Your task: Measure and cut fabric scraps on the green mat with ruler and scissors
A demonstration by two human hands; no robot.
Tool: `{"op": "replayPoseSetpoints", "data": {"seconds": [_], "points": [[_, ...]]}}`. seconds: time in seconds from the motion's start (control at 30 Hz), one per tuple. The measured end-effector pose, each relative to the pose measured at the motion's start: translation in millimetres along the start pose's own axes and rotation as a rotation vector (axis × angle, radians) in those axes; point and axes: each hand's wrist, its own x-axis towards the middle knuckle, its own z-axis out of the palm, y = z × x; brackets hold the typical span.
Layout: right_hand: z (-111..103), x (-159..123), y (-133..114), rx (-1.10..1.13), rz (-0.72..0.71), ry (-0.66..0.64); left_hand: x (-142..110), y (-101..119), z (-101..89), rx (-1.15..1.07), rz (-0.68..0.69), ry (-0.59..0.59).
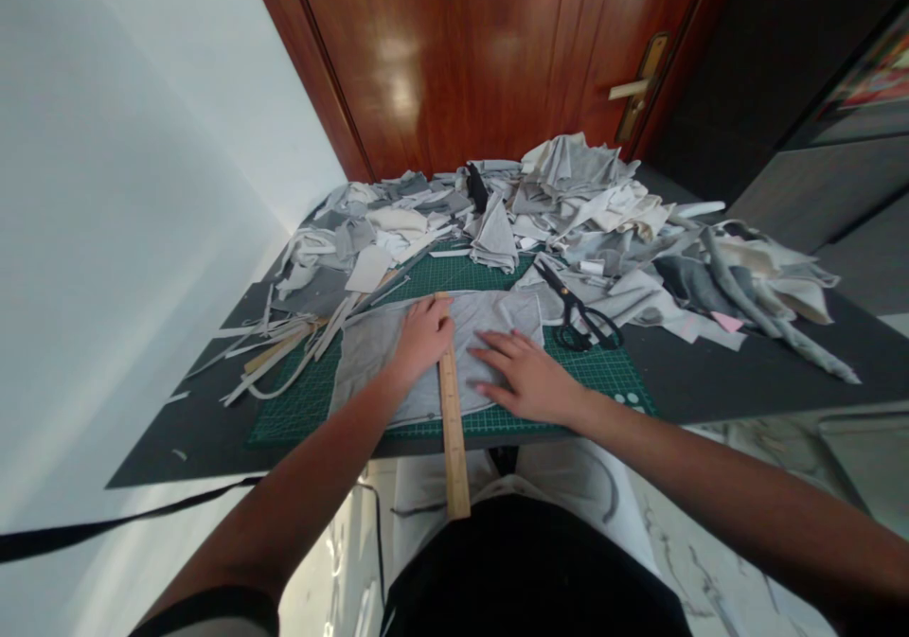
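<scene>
A piece of light grey fabric (376,353) lies spread over a green cutting mat (611,372). Across it runs a wooden ruler (453,419), whose near end juts past the table edge towards my body. My left hand (424,332) holds the ruler down near its far end, fingers bent over it. To the right of the ruler, my right hand (529,377) rests on the fabric with its fingers spread and nothing in them. Black-handled scissors (574,310) lie just beyond my right hand, their blades pointing away from me.
Heaped grey and white fabric scraps (575,192) cover the back and right of the dark table (710,386). Narrow cut strips (284,344) are scattered at the left. A white wall (177,145) borders the left side, and a wooden door (483,60) stands behind.
</scene>
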Motion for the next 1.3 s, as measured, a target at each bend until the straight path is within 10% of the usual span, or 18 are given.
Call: {"op": "replayPoseSetpoints", "data": {"seconds": [0.27, 0.67, 1.03, 1.3], "points": [[-6.9, 27.4, 65.6, -0.206, 0.368, 0.026, -4.5, -5.6, -4.2, 0.007, 0.138, -0.035], [-36.0, 21.2, 138.5, -0.345, 0.509, 0.021, -5.5, -19.9, -6.4, -0.001, 0.176, -0.093], [-1.6, 84.8, 62.4, -0.198, 0.223, 0.038, -11.7, -9.8, -7.7, 0.137, 0.159, -0.120], [-29.1, 62.0, 157.2, -0.120, 0.447, -0.094, -13.1, -7.3, -7.3, 0.196, 0.117, -0.176]]}}
